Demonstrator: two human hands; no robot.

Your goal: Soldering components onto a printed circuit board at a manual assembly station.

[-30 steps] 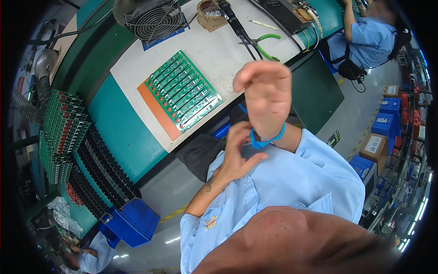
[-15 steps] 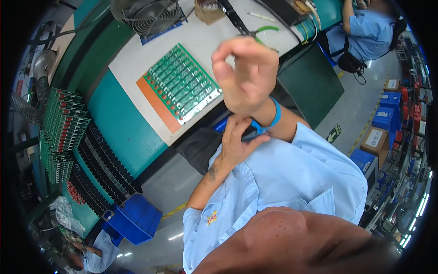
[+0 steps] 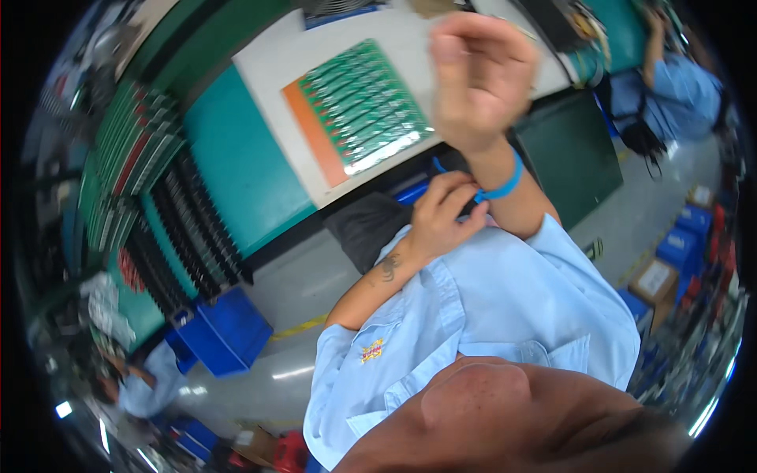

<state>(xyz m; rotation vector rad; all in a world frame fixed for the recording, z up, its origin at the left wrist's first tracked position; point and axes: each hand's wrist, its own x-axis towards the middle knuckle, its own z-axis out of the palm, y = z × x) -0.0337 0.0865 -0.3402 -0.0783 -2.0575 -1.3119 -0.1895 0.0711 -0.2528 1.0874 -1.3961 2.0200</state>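
My right hand [image 3: 482, 87] is raised over the front edge of the white work surface [image 3: 260, 67]. Its fingers curl round toward the thumb in a loose ring, with nothing visible inside; motion blurs it a little. A blue wrist strap [image 3: 505, 183] circles that wrist. My left hand [image 3: 443, 217], its forearm tattooed, reaches across in front of my chest. Its bent fingers grip the strap at the dark clasp by the wrist, and they partly cover the clasp. Beyond both hands a panel of green circuit boards [image 3: 367, 102] lies on an orange sheet [image 3: 315, 130].
Racked green boards [image 3: 138, 146] and black slotted rails [image 3: 189, 213] stand at the left, beside a blue bin [image 3: 225, 327]. A dark green box-like surface [image 3: 572, 154] is at the right. Co-workers in blue [image 3: 670, 98] sit far right and lower left. Boxes [image 3: 654, 280] line the right aisle.
The view has shifted, so the bench sits higher and my hands farther right. My left hand stays at the strap's clasp, and my right hand keeps its curled shape.
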